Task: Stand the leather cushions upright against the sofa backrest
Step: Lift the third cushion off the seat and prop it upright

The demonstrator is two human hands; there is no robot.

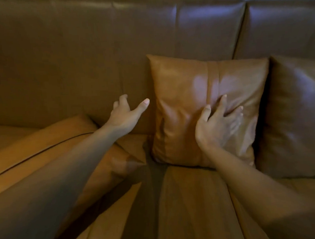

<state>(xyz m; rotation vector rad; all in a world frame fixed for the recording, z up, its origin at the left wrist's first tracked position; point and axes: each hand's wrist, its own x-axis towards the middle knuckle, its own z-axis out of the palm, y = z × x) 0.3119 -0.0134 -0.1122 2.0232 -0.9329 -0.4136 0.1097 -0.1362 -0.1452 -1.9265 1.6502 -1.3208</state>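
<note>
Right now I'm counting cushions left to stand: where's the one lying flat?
The flat cushion lies on the seat at the left of the head view, under the left forearm, left of the upright cushion.

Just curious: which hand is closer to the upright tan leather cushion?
Right. The right hand presses flat on the upright tan leather cushion; the left hand hovers open just beside its left edge.

Tan square leather cushion [202, 91]: upright against brown sofa backrest [94, 49]. Darker brown leather cushion [297, 115]: upright, touching its right. Third tan cushion [44, 143]: flat on seat, left.
</note>
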